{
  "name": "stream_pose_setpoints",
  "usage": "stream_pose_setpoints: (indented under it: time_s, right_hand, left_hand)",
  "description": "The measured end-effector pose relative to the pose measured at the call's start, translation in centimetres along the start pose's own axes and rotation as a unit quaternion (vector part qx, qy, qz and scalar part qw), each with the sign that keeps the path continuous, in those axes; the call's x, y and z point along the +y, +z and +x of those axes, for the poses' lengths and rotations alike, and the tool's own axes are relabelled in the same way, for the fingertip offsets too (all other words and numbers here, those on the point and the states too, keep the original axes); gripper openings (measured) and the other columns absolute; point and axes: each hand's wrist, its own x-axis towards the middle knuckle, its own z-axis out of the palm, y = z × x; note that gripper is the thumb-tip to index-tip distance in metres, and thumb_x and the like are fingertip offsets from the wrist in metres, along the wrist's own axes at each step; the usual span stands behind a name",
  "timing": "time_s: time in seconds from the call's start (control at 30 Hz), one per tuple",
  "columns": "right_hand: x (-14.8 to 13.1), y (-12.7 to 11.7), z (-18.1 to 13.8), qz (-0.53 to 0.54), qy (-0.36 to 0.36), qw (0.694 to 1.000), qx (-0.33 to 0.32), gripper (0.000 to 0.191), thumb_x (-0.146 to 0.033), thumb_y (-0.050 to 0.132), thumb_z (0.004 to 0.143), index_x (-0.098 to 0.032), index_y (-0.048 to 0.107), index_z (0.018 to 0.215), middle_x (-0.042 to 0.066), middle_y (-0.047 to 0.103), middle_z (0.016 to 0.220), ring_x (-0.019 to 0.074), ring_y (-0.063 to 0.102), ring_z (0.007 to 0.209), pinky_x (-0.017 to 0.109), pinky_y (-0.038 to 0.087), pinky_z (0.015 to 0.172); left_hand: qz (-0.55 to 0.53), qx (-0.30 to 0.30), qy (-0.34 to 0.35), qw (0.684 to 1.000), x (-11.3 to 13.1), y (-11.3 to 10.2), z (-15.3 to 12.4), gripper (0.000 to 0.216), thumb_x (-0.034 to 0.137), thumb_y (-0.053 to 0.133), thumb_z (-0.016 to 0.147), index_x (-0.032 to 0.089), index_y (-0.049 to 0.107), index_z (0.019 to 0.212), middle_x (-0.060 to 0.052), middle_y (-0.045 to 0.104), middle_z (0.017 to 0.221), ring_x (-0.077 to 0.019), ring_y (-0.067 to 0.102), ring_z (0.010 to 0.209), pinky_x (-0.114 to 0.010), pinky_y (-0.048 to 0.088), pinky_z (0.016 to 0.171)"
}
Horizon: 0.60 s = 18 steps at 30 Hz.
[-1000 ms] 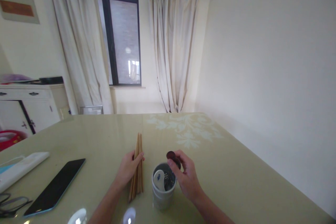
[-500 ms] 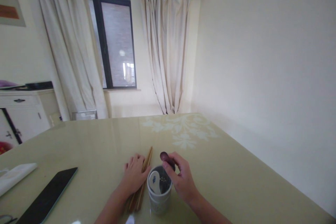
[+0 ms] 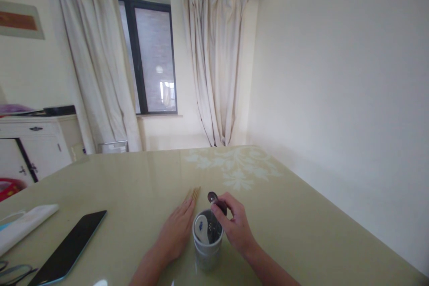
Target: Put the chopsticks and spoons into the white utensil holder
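The left hand [image 3: 177, 231] lies palm down on a bundle of wooden chopsticks [image 3: 196, 193], its fingers straight and close together. Only the thin tips of the bundle show past the fingertips, pointing away from the wrist. The thumb is hidden, so I cannot tell whether this hand grips the sticks or only rests on them.

The right hand [image 3: 236, 223] pinches dark spoons [image 3: 212, 197] between thumb and fingers, with two rounded ends showing at the fingertips. It holds them over the far rim of a grey-white cup [image 3: 208, 257], which stands upright between the hands, just beside the left one. Inside the cup, a white porcelain spoon [image 3: 201, 229] with a small blue mark leans on the side nearer the left hand. Next to it is something dark with pale dots, too small to make out.

Both hands work over a glossy greenish bench [image 3: 301, 232] with a pale leaf pattern [image 3: 237, 178] beyond the right hand. Well to the left of the left hand lies a black tablet [image 3: 72, 246]; further left are a long white box [image 3: 28, 228] and dark-framed glasses [image 3: 16, 270], cut by the picture's edge. Past the hands, beyond the bench, a dark-framed window [image 3: 156, 60] sits between pale curtains [image 3: 217, 53], and a white cabinet [image 3: 40, 143] stands far to the left.
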Motion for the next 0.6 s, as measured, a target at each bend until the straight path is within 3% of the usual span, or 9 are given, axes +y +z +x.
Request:
stream_pose_setpoints:
  time_s: [0.17, 0.3, 0.43, 0.6]
  right_hand:
    - [0.2, -0.1, 0.1, 0.006, -0.003, 1.000, 0.001, 0.020, -0.038, 0.068, 0.099, -0.021, 0.072, 0.088, -0.001, 0.061, 0.076, 0.0172, 0.054, 0.072, 0.029, 0.044, 0.069]
    - [0.0, -0.1, 0.0, -0.002, -0.023, 1.000, -0.009, 0.019, -0.037, 0.067, 0.100, -0.021, 0.072, 0.089, -0.001, 0.061, 0.077, 0.0172, 0.054, 0.072, 0.029, 0.045, 0.068]
    - [-0.4, -0.2, -0.2, -0.017, -0.053, 0.998, -0.020, 0.016, -0.034, 0.067, 0.102, -0.022, 0.073, 0.093, 0.001, 0.064, 0.080, 0.0179, 0.057, 0.073, 0.029, 0.046, 0.068]
    - [-1.0, -0.3, -0.3, -0.010, -0.080, 0.997, -0.016, 0.013, -0.032, 0.069, 0.101, -0.022, 0.076, 0.095, 0.004, 0.067, 0.086, 0.0198, 0.061, 0.079, 0.030, 0.050, 0.071]
  left_hand:
    - [-0.059, 0.011, 0.063, 0.996, -1.4, 0.2, 0.7, 0.061, 0.037, 0.038, 0.105, 0.029, 0.041, 0.166, -0.001, 0.035, 0.174, -0.0222, 0.030, 0.163, -0.045, 0.027, 0.135]
    - [0.001, 0.019, 0.035, 0.999, -1.2, 0.2, 0.0, 0.064, 0.042, 0.041, 0.105, 0.027, 0.037, 0.167, -0.003, 0.031, 0.175, -0.0260, 0.026, 0.165, -0.050, 0.023, 0.136]
    - [0.024, -0.011, 0.015, 1.000, -1.1, 0.2, 0.0, 0.065, 0.046, 0.036, 0.108, 0.024, 0.032, 0.169, -0.005, 0.025, 0.177, -0.0266, 0.024, 0.165, -0.051, 0.022, 0.136]
    - [0.003, 0.006, 0.085, 0.996, -2.6, 1.2, 1.2, 0.060, 0.043, 0.034, 0.110, 0.029, 0.034, 0.168, -0.002, 0.030, 0.176, -0.0224, 0.030, 0.163, -0.044, 0.025, 0.136]
